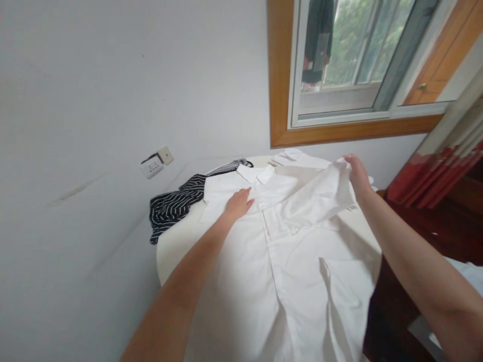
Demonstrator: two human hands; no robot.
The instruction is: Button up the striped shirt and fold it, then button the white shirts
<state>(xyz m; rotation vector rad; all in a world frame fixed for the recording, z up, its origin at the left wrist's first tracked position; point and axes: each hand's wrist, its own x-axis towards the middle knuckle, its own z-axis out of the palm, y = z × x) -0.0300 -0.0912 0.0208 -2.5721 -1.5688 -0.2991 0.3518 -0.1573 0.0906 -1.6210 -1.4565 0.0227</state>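
A long white coat (245,261) with a collar lies front up across the round table, its lower part running toward me past the bottom of the view. My left hand (238,203) rests on its chest just below the collar, fingers stretched out over the cloth. At the far right, my right hand (357,173) is closed on the white sleeve (320,193), which is raised and lies folded over the coat's front. A pocket opening (324,269) gapes lower on the right side. The fingertips of my right hand are partly hidden by the cloth.
Black-and-white striped cloth (175,203) hangs over the left rim of the white table (171,251). More folded white cloth (298,157) lies at the back. A wall with a socket (152,167) and a wood-framed window (281,130) stands behind; a red-and-white curtain (426,171) hangs right.
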